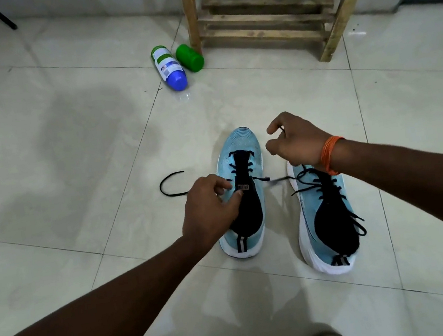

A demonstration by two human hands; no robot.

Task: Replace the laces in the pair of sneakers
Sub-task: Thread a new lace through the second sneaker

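I am standing here watching a person lacing the first sneaker (243,146), which is sitting flat on the floor with its toe pointing away from them. The left hand (209,207) is curling its fingers at the left side of that sneaker, with the thumb pressing on the tongue, and it seems to be pinching the black lace (161,187) there. A loose tail of the lace is lying in a loop on the floor to the left of the sneaker. The right hand (295,141) is pinching the other end of the lace and lifting it up, just to the right of the sneaker's toe. The second sneaker (335,225) is sitting just to the right of the first one, with its own laces hanging loose. I am thinking the lifted end could get mixed up with those loose laces, because they are lying so near. A hard pull could also be dragging the tail out through the holes, or tipping the sneaker over.
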